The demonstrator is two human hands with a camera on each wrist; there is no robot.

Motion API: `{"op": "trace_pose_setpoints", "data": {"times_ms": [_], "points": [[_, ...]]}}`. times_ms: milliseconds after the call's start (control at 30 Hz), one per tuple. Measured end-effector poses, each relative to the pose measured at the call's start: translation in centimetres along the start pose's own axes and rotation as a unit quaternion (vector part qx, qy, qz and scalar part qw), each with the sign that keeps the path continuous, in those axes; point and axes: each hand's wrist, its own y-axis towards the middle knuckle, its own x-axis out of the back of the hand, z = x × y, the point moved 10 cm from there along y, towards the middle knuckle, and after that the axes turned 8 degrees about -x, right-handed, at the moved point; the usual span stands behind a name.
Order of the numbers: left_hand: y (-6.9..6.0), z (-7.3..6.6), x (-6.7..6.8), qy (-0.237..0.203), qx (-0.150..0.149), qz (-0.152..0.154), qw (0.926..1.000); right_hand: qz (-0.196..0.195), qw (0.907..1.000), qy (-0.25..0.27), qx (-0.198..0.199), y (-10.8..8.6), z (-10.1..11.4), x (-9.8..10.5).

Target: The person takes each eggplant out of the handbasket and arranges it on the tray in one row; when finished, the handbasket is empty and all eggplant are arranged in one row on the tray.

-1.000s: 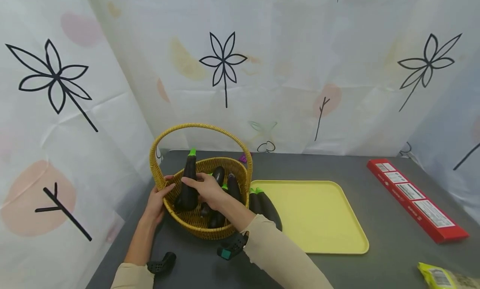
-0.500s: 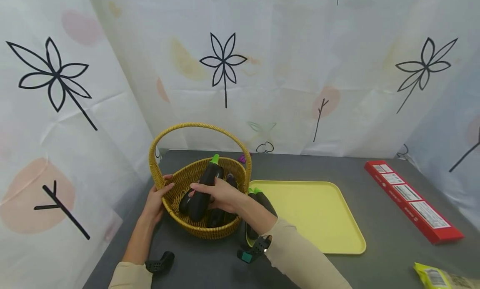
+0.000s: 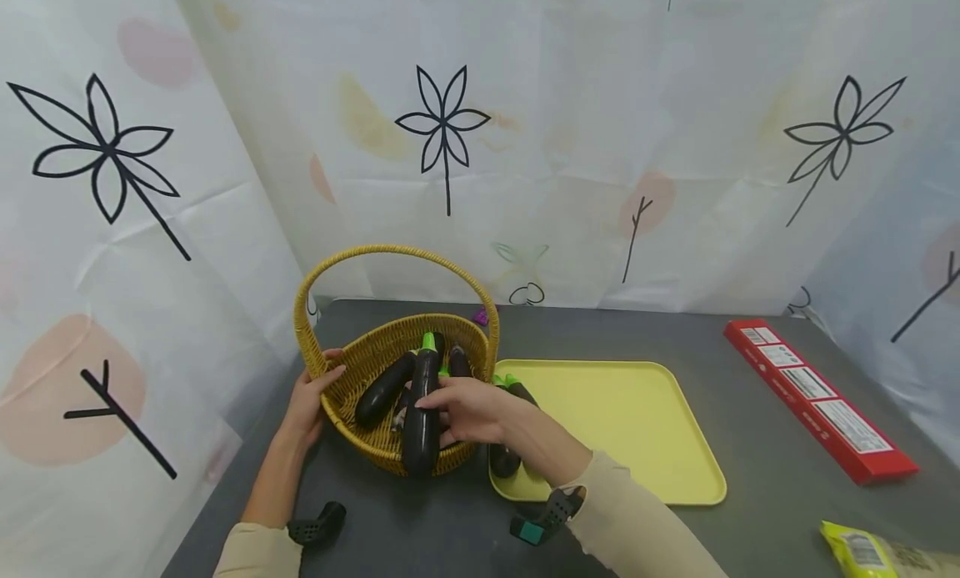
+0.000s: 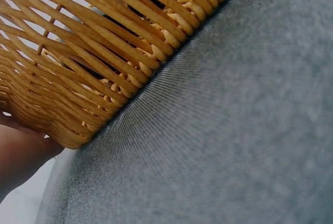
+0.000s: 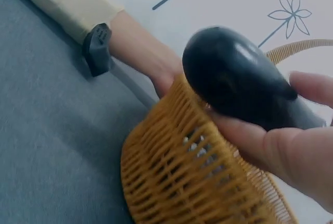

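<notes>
My right hand point(image 3: 472, 409) grips a dark eggplant point(image 3: 422, 419) with a green stem. In the head view its thick end overlaps the near rim of the yellow wicker basket point(image 3: 386, 329); the right wrist view shows that round end above the rim. My left hand point(image 3: 306, 404) holds the left side of the basket, thumb over the rim. Inside lie more eggplants, one point(image 3: 385, 389) slanting at the left and another point(image 3: 459, 361) at the right. Beside the basket, a pair of eggplants point(image 3: 504, 459) lies on the left part of the yellow tray point(image 3: 622, 428), half covered by my right forearm.
A long red box point(image 3: 819, 401) lies on the grey table right of the tray. At the lower right corner is a yellow packet point(image 3: 862, 551). A small purple thing point(image 3: 481, 316) sits behind the basket. Patterned white cloth point(image 3: 570, 161) hangs around the table.
My right hand has moved the eggplant from the basket's left side rightward and toward me, to the near rim. Another eggplant now shows at the basket's left. My left hand stays on the basket.
</notes>
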Motion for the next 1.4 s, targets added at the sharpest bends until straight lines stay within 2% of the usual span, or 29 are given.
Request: {"op": "trace_pose_setpoints", "data": {"times_ms": [100,167,367,433,500,667,767,867,1067,1267,1400], "points": [[0.0,0.0,0.0,0.003,0.0,-0.001,1.0,0.007,0.9993,-0.034,0.016,-0.6,0.2,0.3],[0.0,0.0,0.1,0.005,-0.004,0.001,1.0,-0.005,0.9982,-0.055,0.022,-1.1,0.4,0.8],[0.0,-0.1,0.0,0.0,-0.014,0.008,0.9999,-0.086,0.988,-0.126,0.024,-2.7,0.8,3.0],[0.0,-0.2,-0.1,-0.004,-0.014,0.01,0.9998,-0.102,0.9834,-0.148,0.026,-3.3,0.9,3.7],[0.0,-0.3,-0.1,-0.005,-0.015,0.011,0.9998,-0.099,0.9797,-0.172,0.03,-4.0,1.0,3.9],[-0.1,-0.4,-0.2,-0.007,-0.01,0.014,0.9998,-0.05,0.9719,-0.228,0.034,-5.9,0.9,4.0],[-0.1,-0.4,-0.3,-0.007,-0.007,0.014,0.9999,-0.036,0.9666,-0.252,0.031,-7.0,0.6,4.8],[-0.2,-0.3,-0.3,-0.006,-0.007,0.014,0.9999,-0.038,0.9629,-0.266,0.03,-8.2,0.2,6.1],[-0.1,-0.3,-0.3,-0.001,-0.011,0.017,0.9998,-0.065,0.9633,-0.259,0.029,-10.6,-0.3,9.4],[-0.1,-0.3,-0.2,-0.001,-0.01,0.015,0.9998,-0.122,0.9616,-0.244,0.027,-12.1,-0.6,13.7],[-0.1,-0.3,-0.2,-0.001,-0.009,0.013,0.9999,-0.175,0.9553,-0.238,0.018,-12.5,-1.0,16.5]]}}
